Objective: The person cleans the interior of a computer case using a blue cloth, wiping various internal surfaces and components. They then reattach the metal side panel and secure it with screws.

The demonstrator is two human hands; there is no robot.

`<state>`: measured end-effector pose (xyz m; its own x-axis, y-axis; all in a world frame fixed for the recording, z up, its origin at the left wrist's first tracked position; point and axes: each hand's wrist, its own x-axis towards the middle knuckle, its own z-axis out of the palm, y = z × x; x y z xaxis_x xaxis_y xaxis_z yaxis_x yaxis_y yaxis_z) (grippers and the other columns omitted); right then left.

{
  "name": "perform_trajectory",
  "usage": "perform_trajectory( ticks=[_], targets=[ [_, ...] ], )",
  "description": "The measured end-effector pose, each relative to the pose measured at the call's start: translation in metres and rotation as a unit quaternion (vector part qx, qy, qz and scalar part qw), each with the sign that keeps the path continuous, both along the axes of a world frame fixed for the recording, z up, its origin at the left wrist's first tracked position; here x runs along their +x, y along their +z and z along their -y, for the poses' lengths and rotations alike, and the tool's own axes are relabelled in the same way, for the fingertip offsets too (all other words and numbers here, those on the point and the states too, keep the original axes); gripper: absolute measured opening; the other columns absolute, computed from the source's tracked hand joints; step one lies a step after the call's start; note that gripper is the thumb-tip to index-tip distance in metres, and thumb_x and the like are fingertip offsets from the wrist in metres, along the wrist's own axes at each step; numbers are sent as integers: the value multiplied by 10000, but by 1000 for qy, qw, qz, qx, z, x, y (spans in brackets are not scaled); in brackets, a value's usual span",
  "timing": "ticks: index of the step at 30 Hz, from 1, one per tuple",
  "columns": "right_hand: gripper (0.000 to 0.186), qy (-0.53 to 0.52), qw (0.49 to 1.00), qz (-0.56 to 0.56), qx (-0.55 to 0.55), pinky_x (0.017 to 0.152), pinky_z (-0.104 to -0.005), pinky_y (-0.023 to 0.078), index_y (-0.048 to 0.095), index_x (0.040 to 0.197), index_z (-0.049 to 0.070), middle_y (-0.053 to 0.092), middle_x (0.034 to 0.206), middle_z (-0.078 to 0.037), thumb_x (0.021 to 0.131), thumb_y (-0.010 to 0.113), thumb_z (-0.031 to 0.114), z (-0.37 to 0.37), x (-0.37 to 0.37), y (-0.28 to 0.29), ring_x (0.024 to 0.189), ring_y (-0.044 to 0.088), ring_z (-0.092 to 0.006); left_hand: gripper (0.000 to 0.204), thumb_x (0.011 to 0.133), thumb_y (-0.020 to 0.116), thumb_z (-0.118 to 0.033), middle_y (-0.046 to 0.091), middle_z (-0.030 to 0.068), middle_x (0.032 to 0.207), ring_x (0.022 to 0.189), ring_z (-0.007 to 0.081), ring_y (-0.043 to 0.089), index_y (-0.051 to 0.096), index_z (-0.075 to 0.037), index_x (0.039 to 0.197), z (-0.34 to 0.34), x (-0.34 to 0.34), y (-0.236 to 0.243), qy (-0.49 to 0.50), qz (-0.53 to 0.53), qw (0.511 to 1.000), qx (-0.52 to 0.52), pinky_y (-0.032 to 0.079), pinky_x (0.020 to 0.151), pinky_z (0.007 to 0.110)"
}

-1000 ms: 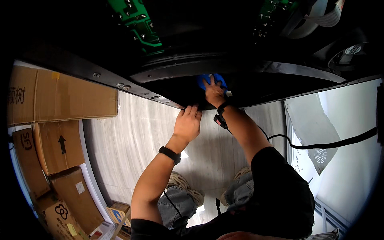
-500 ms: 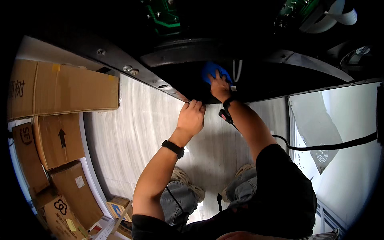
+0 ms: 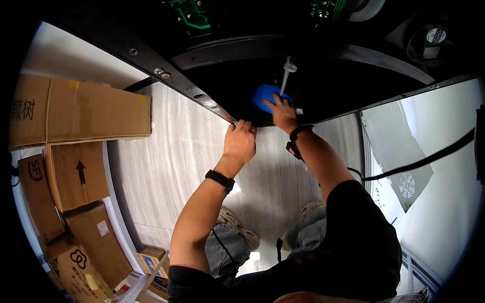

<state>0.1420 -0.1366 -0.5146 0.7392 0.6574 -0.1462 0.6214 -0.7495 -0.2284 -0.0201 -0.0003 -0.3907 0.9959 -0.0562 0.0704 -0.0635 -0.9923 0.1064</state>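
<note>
My left hand [image 3: 240,141] is closed over the near corner of a black metal frame [image 3: 174,81], its fingers curled over the rim. My right hand [image 3: 284,115] reaches inside the dark cabinet, fingers bent over a crumpled blue cloth [image 3: 267,98] that lies against the black inner surface. Just beyond those fingers a white cable [image 3: 286,76] rises from the cloth's edge. Black bands circle both wrists; a small dark device with a red patch hangs by the right one [image 3: 293,150].
Green circuit boards [image 3: 192,17] and a round fan [image 3: 432,40] sit deeper in the cabinet. Cardboard boxes [image 3: 101,108] are stacked at the left. A grey perforated panel [image 3: 399,156] leans at the right, with a thick black cable [image 3: 424,166] across it.
The right hand and blue cloth have come slightly nearer to me across the cabinet's inner surface. My left hand keeps its place on the frame. The whole view has shifted a little.
</note>
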Motion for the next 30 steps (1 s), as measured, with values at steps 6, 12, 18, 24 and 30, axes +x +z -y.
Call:
perform_trajectory(
  ticks=[6, 12, 18, 24, 30],
  targets=[
    [725, -111, 993, -21, -20, 881, -529, 509, 360, 1480, 332, 249, 1543, -144, 839, 596, 88, 18, 32, -11, 1138, 499, -457, 229, 793, 568, -118, 636, 57, 1043, 1058, 220, 531, 688, -64, 981, 9, 4, 11, 17, -50, 997, 51, 428, 872, 390],
    [698, -142, 988, -58, -27, 890, -547, 492, 349, 1482, 342, 257, 1544, -120, 863, 596, 134, -39, 18, -4, 1154, 503, -421, 242, 799, 566, -134, 638, 48, 1060, 1086, 214, 521, 688, -75, 1000, 4, -2, 6, 12, -74, 996, 54, 422, 893, 392],
    [578, -11, 1000, -16, 9, 874, -500, 475, 539, 1337, 313, 356, 1463, -100, 806, 620, 100, -62, -27, -7, 1138, 511, -390, 293, 762, 578, -150, 641, 66, 1098, 1112, 239, 516, 682, -67, 1023, 3, 0, 8, 8, -98, 994, 41, 435, 894, 406],
    [603, -91, 995, 30, -19, 831, -545, 503, 425, 1434, 346, 353, 1477, -115, 883, 528, 125, 3, -1, -7, 1044, 555, -411, 265, 777, 586, -160, 641, 28, 1094, 1129, 205, 500, 696, -86, 1006, 4, 0, 10, 9, -107, 992, 62, 415, 930, 403],
    [711, -180, 981, 0, -67, 891, -591, 486, 285, 1511, 328, 203, 1553, -161, 881, 553, 135, 5, 47, -16, 1126, 513, -482, 293, 781, 587, -179, 645, 47, 1102, 1138, 216, 500, 691, -91, 1040, 4, 1, 8, -7, -103, 993, 48, 418, 916, 408]
  ],
)
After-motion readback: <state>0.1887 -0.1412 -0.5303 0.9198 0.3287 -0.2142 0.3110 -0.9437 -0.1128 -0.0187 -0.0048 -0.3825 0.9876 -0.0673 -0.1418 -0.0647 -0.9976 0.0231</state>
